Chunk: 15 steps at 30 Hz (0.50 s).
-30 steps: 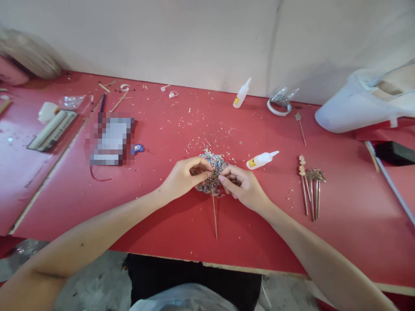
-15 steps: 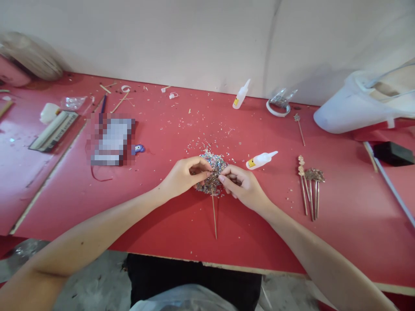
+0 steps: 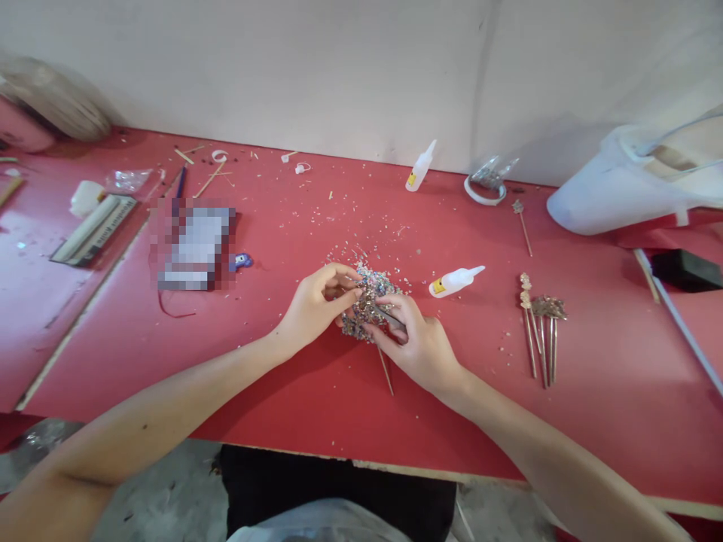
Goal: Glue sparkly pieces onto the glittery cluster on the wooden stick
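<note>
Red table [image 3: 593, 421] with two hands busy at a small sparkly pile in the middle

Red table top is seen first, with a big white shape [image 3: 621, 188] at the far right edge and a blurred patch [image 3: 195, 245] at the left; a bunch of finished sticks [image 3: 539, 327] is laid well apart to the right, and a small glue bottle [image 3: 455, 280] is laid just beside the sparkly pile [image 3: 370, 297], with another bottle [image 3: 421, 165] by the wall. The left hand [image 3: 316, 305] is curled at the pile, its fingertips pressed together on the bits. The right hand [image 3: 421, 342] is closed in a pinch on a thin stick [image 3: 387, 373], which is tilted, its top end hidden in the pile and its low end pointed at the near table edge
</note>
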Each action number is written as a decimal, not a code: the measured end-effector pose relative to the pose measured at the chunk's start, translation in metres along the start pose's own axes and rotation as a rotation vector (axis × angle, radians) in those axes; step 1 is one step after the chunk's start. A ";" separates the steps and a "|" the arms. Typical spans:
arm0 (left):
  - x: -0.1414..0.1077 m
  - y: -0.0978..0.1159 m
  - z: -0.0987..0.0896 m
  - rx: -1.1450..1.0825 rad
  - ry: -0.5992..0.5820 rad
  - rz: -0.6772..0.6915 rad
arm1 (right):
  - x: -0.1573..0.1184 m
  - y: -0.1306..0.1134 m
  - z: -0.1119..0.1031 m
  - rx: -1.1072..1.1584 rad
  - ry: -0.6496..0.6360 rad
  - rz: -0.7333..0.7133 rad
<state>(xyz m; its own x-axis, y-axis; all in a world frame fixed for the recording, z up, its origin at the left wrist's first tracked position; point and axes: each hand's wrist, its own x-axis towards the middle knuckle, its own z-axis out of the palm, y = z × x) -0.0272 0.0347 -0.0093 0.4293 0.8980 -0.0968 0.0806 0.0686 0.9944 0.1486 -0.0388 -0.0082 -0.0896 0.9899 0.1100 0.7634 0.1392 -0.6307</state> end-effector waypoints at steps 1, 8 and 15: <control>0.000 0.000 0.000 0.008 -0.003 0.002 | 0.000 0.000 0.001 -0.010 0.007 -0.002; -0.001 0.002 -0.002 0.118 -0.004 -0.007 | 0.001 0.005 0.000 -0.079 0.035 -0.059; -0.001 0.001 -0.003 0.225 -0.004 0.037 | 0.003 0.008 -0.003 -0.138 0.065 -0.115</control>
<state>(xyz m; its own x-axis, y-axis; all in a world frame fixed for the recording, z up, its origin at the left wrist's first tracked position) -0.0303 0.0348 -0.0078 0.4396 0.8961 -0.0613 0.2634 -0.0634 0.9626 0.1565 -0.0350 -0.0107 -0.1431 0.9632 0.2276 0.8317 0.2416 -0.5000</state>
